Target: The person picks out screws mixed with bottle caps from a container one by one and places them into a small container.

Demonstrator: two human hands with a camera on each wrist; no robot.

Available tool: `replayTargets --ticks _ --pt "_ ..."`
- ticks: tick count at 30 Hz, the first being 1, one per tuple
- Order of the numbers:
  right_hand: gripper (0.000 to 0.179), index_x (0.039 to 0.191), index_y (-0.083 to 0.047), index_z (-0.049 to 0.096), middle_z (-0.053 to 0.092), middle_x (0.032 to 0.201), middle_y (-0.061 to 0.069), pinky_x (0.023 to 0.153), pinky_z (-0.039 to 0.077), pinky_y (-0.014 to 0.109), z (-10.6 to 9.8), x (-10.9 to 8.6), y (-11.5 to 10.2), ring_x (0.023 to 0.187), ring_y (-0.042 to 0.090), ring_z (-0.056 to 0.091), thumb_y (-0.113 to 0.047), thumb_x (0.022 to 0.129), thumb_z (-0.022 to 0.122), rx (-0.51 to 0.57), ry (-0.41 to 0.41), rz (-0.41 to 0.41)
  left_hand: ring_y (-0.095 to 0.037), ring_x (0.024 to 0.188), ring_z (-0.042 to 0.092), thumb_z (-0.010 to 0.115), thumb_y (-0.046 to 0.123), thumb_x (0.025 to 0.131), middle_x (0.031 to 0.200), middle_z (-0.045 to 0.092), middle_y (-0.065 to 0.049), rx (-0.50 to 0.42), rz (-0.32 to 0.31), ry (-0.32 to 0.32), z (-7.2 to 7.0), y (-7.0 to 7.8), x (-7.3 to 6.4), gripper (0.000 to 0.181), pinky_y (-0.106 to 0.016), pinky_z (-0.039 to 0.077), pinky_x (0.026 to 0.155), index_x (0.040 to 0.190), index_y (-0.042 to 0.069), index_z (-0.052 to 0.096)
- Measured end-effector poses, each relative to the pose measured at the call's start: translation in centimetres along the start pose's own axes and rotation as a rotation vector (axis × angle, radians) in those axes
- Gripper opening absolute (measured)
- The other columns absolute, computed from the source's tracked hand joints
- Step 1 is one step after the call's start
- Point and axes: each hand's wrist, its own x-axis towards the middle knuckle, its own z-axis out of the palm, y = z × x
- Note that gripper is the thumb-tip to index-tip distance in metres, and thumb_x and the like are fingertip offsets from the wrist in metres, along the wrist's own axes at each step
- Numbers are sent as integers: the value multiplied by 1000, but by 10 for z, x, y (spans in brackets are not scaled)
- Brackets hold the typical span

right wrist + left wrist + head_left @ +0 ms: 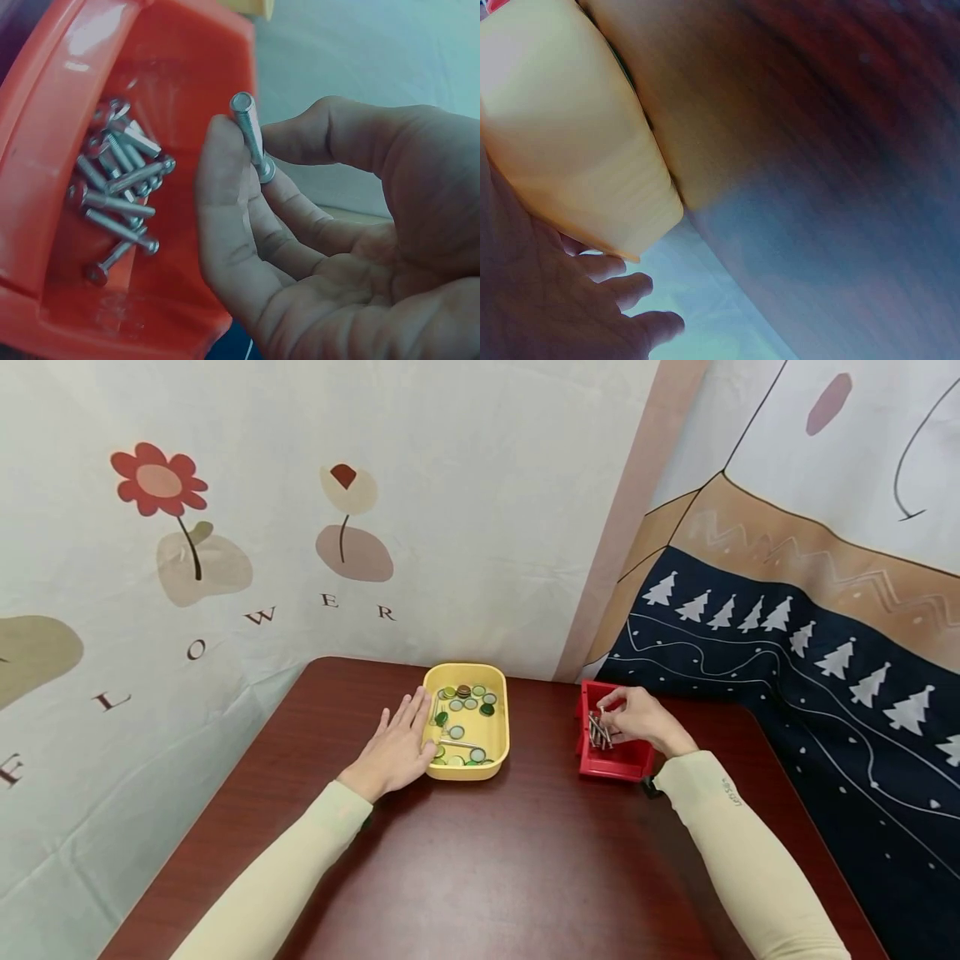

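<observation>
My right hand (641, 720) is over a red bin (617, 768) at the right of the table. Between thumb and fingertips it pinches a silver bolt (249, 129), seen most plainly in the right wrist view. Several loose metal bolts (124, 176) lie in a heap inside the bin. On the other side, my left hand (393, 745) rests its straight fingers along the left rim of a yellow tray (468, 774). That tray holds several round green and grey pieces like bottle caps (456, 732) and a thin metal piece (461, 744), perhaps a bolt.
Both containers stand near the back of a dark red-brown table (480, 860). Behind it hangs a pale cloth (480, 527) with printed flowers. A dark blue patterned cloth (750, 668) hangs along the right side.
</observation>
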Motion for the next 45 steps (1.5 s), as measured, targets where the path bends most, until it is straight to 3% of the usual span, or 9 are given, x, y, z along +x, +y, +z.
replayTargets --ticks 5,18,38,45 --pt "48 152 10 63 77 122 30 88 74 38 3 6 5 91 24 76 -9 109 72 -35 11 6 -46 184 10 47 35 115 199 4 -17 4 -10 -4 1 -1 -1 87 -82 13 142 187 0 12" --pt "41 144 12 66 77 99 19 82 74 37 12 15 10 78 18 75 -2 106 73 -86 -10 13 -44 185 9 46 36 116 199 3 -15 12 -18 -9 3 -1 1 87 -85 9 141 187 3 11" --pt "41 146 12 64 78 101 20 84 74 39 20 31 4 78 14 80 -1 109 72 -67 -31 45 -46 184 14 44 37 116 199 2 -13 15 -25 -11 5 -5 3 86 -86 10 140 188 5 9" --pt "42 146 13 62 82 105 25 85 74 43 17 38 9 82 22 86 0 108 73 -19 -40 57 -46 184 15 44 37 115 200 2 -12 14 -25 -11 4 -4 3 87 -86 10 140 188 5 10"
